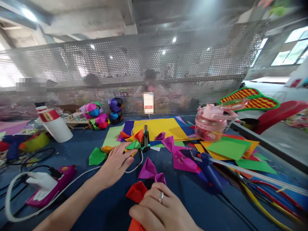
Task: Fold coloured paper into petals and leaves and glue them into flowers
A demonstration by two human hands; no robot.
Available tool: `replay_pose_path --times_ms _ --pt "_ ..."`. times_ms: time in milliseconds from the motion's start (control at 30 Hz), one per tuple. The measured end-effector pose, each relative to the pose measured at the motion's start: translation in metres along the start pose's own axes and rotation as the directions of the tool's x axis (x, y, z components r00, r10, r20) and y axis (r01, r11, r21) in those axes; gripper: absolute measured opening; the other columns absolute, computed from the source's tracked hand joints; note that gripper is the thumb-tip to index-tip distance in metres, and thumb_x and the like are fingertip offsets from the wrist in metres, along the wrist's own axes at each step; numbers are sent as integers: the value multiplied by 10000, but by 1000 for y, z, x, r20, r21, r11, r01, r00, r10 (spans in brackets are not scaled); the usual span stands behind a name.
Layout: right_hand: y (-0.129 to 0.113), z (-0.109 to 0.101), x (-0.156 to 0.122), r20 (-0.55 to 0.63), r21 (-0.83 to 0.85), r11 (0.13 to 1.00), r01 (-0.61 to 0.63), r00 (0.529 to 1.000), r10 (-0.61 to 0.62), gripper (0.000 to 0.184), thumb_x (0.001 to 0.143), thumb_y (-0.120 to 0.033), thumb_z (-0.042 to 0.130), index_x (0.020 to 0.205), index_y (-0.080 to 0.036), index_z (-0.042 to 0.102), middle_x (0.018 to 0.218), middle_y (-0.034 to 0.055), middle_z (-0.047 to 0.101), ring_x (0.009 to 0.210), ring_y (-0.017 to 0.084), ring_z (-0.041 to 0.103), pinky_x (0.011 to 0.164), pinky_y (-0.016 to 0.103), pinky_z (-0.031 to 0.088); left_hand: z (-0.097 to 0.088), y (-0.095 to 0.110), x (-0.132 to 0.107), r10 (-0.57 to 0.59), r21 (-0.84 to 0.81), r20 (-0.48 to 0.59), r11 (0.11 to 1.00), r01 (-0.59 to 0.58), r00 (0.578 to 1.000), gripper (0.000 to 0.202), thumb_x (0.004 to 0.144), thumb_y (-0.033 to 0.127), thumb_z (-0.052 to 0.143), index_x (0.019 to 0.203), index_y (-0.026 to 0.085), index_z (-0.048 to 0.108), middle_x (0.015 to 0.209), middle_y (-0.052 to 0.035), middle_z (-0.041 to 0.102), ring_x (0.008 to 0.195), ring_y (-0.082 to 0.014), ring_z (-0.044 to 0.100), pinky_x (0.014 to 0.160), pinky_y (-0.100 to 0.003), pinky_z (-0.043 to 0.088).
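Note:
My left hand (117, 163) reaches forward with its fingers stretched out, over orange folded paper and beside a green folded paper piece (134, 145). Another green piece (97, 156) lies left of its wrist. Close to me, my right hand (166, 208), wearing a ring, has its fingers curled around red folded paper (136, 225), partly hidden under them. A second red folded piece (137, 191) shows just beyond these fingers. Purple folded pieces (147, 169) lie between the hands and farther back. Beyond my left fingertips stands a black and teal stapler (145, 139).
To the right lie a blue glue gun (211, 175), red-handled scissors (271, 192), coloured paper sheets (228, 147) and a pink bottle (209, 125). On the left are a power strip (60, 183), its white cable, and stacked paper cups (56, 126). A phone (148, 103) stands at the back.

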State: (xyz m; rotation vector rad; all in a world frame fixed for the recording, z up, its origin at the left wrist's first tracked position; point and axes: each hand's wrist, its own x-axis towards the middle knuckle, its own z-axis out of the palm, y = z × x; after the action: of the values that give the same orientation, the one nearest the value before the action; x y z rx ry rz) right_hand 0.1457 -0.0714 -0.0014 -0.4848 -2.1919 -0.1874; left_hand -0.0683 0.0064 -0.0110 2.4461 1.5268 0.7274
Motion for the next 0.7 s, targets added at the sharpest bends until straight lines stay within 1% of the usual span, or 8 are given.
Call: replay_pose_path --times_ms 67,100,167,233,300,400,567,700 --pt "0 0 -2 17 17 1000 -13 1000 13 217 931 -80 403 885 -177 592 639 -10 629 580 122 538 655 280 442 -2 -9 5 -37 -68 24 997 39 999 452 972 462 325 1278 268 595 1381 -73 529 1320 -255 428 1126 -483 312" --pt "0 1 -3 15 29 999 -13 1000 12 214 930 -82 404 887 -175 591 640 -7 630 577 124 536 651 281 440 -5 -10 6 -87 -109 -27 991 84 996 477 978 467 293 1238 244 625 1346 -80 562 1286 -246 472 1114 -455 339" --pt "-1 4 -4 -7 49 999 -2 1000 3 206 919 -71 413 885 -169 590 638 -6 630 565 123 531 640 282 435 -16 -9 6 -178 -158 -197 976 148 964 497 982 473 274 1192 229 652 1332 -79 578 1272 -239 494 1099 -409 364" --pt "-1 6 -5 -27 55 998 -3 1000 5 209 908 -56 414 879 -169 587 630 -8 626 551 120 521 633 282 432 -29 -4 5 -211 -157 -376 974 163 902 503 980 483 279 1170 220 664 1318 -76 588 1275 -243 491 1106 -395 350" --pt "-1 7 -5 -19 54 998 -16 1000 17 220 908 -55 403 876 -175 585 625 -9 622 547 121 519 631 285 434 -37 0 4 -209 -140 -454 977 162 866 497 978 484 291 1164 218 668 1309 -69 592 1270 -242 494 1108 -384 345" --pt "-1 5 -6 11 53 998 -29 1000 29 227 912 -63 394 876 -182 584 625 -8 617 557 130 530 640 292 445 -38 0 3 -188 -117 -433 982 152 882 498 977 484 294 1179 215 661 1298 -68 600 1274 -241 490 1116 -387 337" --pt "-1 4 -5 13 64 998 -16 1000 15 237 917 -65 380 888 -175 588 634 -4 622 564 130 529 650 294 444 -29 -3 3 -182 -119 -390 982 147 903 485 978 478 302 1203 225 649 1312 -66 594 1301 -239 471 1115 -392 354" --pt "0 5 -3 -3 22 1000 13 1000 -13 255 916 -43 378 849 -163 593 618 -9 604 557 122 508 624 285 416 -18 -4 1 -110 -44 -252 994 102 961 476 980 456 314 1349 249 531 1449 -47 483 1393 -232 362 1153 -436 306"
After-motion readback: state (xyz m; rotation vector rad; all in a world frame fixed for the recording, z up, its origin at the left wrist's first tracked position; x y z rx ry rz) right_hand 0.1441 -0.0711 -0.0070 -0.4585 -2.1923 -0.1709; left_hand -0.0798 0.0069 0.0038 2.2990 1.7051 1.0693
